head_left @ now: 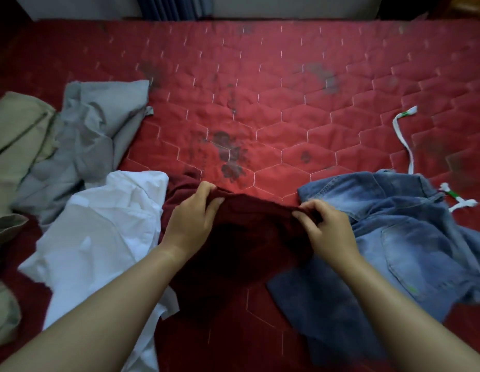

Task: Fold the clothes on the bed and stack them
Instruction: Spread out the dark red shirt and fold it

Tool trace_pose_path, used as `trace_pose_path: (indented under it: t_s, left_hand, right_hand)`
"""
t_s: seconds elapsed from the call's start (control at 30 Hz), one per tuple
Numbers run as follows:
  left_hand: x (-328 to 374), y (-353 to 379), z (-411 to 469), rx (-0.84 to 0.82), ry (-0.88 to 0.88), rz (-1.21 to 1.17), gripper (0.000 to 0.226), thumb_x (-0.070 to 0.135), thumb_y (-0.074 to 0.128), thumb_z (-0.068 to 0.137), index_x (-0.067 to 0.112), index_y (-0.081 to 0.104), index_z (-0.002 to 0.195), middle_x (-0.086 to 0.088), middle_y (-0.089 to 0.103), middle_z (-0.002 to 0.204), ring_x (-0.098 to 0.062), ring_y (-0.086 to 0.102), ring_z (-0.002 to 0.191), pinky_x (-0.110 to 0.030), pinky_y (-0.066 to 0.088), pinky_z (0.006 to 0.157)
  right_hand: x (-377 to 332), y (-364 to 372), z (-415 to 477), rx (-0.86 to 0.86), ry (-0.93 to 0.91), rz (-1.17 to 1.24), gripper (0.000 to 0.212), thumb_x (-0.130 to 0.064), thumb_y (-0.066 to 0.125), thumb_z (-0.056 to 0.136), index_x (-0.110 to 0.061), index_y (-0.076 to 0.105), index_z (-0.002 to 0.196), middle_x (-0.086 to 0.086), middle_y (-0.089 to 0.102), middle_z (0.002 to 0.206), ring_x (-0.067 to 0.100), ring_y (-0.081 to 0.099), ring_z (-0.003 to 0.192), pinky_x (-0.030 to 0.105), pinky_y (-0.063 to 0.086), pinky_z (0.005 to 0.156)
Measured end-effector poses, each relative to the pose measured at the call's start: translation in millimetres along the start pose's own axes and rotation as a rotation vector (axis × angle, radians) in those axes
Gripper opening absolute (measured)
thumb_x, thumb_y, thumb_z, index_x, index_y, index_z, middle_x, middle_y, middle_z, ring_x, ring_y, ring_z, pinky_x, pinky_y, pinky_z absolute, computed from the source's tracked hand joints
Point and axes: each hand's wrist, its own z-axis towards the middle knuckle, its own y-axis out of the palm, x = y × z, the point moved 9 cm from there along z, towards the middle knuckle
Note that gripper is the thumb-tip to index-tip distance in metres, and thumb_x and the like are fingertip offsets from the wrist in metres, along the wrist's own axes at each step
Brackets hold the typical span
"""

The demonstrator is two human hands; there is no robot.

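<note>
Pinching the raised far edge of the maroon garment (247, 253) between curled fingers (206, 189) of the left hand (192, 220) and right hand (326, 229), midway along the bed's (287, 89) near edge. Touching its left side, a crumpled white shirt (99, 237); at its right, blue jeans (394, 237). Farther out toward the left edge, a grey garment (91, 135), then a khaki one (16, 135).
</note>
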Motion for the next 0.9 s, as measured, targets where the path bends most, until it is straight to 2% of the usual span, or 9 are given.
trace_pose_path:
  t_s: [0.13, 0.27, 0.4, 0.5, 0.57, 0.63, 0.7, 0.77, 0.9]
  left_hand:
    - [60, -87, -17, 0.041, 0.014, 0.063, 0.015, 0.022, 0.055, 0.091, 0.009, 0.055, 0.100, -0.008, 0.067, 0.081, -0.036, 0.063, 0.076, -0.030, 0.036, 0.059]
    - [140, -199, -49, 0.097, 0.042, 0.094, 0.020, 0.025, 0.054, 0.090, 0.008, 0.059, 0.099, -0.007, 0.069, 0.082, -0.032, 0.066, 0.075, -0.036, 0.049, 0.061]
    - [230, -309, -86, 0.177, 0.088, 0.162, 0.021, 0.027, 0.053, 0.091, 0.009, 0.058, 0.100, -0.009, 0.067, 0.076, -0.032, 0.065, 0.070, -0.031, 0.045, 0.057]
    - [287, -383, -114, 0.267, 0.118, 0.119, 0.026, 0.033, 0.046, 0.089, 0.013, 0.057, 0.100, -0.001, 0.066, 0.083, -0.026, 0.064, 0.075, -0.037, 0.050, 0.063]
    - [315, -418, -131, 0.332, 0.162, 0.114, 0.018, 0.033, 0.049, 0.091, 0.018, 0.055, 0.100, 0.009, 0.059, 0.085, -0.018, 0.062, 0.076, -0.032, 0.047, 0.064]
    - [327, -432, -148, 0.323, 0.187, 0.142, 0.013, 0.029, 0.053, 0.092, 0.019, 0.055, 0.101, 0.010, 0.057, 0.089, -0.017, 0.060, 0.078, -0.030, 0.045, 0.065]
    - [322, -422, -166, 0.227, 0.150, 0.147, 0.016, 0.025, 0.054, 0.092, 0.015, 0.056, 0.104, -0.003, 0.063, 0.099, -0.025, 0.062, 0.086, -0.036, 0.048, 0.072]
    - [314, -402, -188, 0.151, 0.126, 0.142, 0.018, 0.021, 0.054, 0.092, 0.012, 0.057, 0.107, -0.007, 0.066, 0.098, -0.027, 0.063, 0.087, -0.036, 0.048, 0.073]
    - [304, -386, -214, 0.177, 0.141, 0.050, 0.012, 0.018, 0.051, 0.093, 0.015, 0.056, 0.104, 0.000, 0.066, 0.088, -0.020, 0.063, 0.078, -0.031, 0.047, 0.067]
  right_hand:
    - [-75, -67, -26, 0.050, -0.008, 0.160, 0.015, -0.019, 0.072, 0.080, -0.026, 0.059, 0.075, -0.015, 0.059, 0.062, 0.000, 0.054, 0.059, 0.007, 0.038, 0.059]
    - [-179, -140, -53, 0.020, -0.136, 0.212, 0.014, -0.027, 0.071, 0.081, -0.033, 0.059, 0.076, -0.012, 0.062, 0.066, 0.001, 0.057, 0.064, 0.011, 0.041, 0.063]
    - [-285, -226, -79, 0.063, -0.262, 0.239, 0.020, -0.023, 0.074, 0.078, -0.034, 0.059, 0.083, -0.019, 0.063, 0.072, -0.005, 0.059, 0.071, 0.007, 0.041, 0.067]
    - [-349, -282, -101, 0.070, -0.343, 0.255, 0.026, -0.026, 0.076, 0.076, -0.037, 0.059, 0.092, -0.023, 0.059, 0.075, -0.006, 0.057, 0.071, 0.006, 0.041, 0.067]
    - [-374, -307, -116, 0.066, -0.369, 0.270, 0.030, -0.029, 0.076, 0.075, -0.042, 0.059, 0.097, -0.022, 0.060, 0.080, -0.001, 0.058, 0.070, 0.008, 0.044, 0.065]
    - [-380, -313, -136, 0.018, -0.358, 0.214, 0.031, -0.027, 0.076, 0.075, -0.037, 0.062, 0.101, -0.018, 0.063, 0.086, 0.003, 0.058, 0.070, 0.013, 0.046, 0.066]
    - [-371, -301, -158, -0.092, -0.284, 0.148, 0.026, -0.021, 0.075, 0.077, -0.026, 0.066, 0.100, -0.008, 0.067, 0.089, 0.006, 0.058, 0.069, 0.022, 0.049, 0.069]
    - [-360, -290, -182, -0.158, -0.232, 0.129, 0.019, -0.013, 0.074, 0.078, -0.020, 0.069, 0.095, -0.004, 0.069, 0.087, 0.009, 0.058, 0.069, 0.026, 0.048, 0.071]
    - [-353, -307, -207, 0.030, -0.248, 0.203, 0.020, -0.013, 0.070, 0.079, -0.031, 0.066, 0.087, -0.021, 0.065, 0.081, -0.003, 0.058, 0.073, 0.012, 0.044, 0.066]
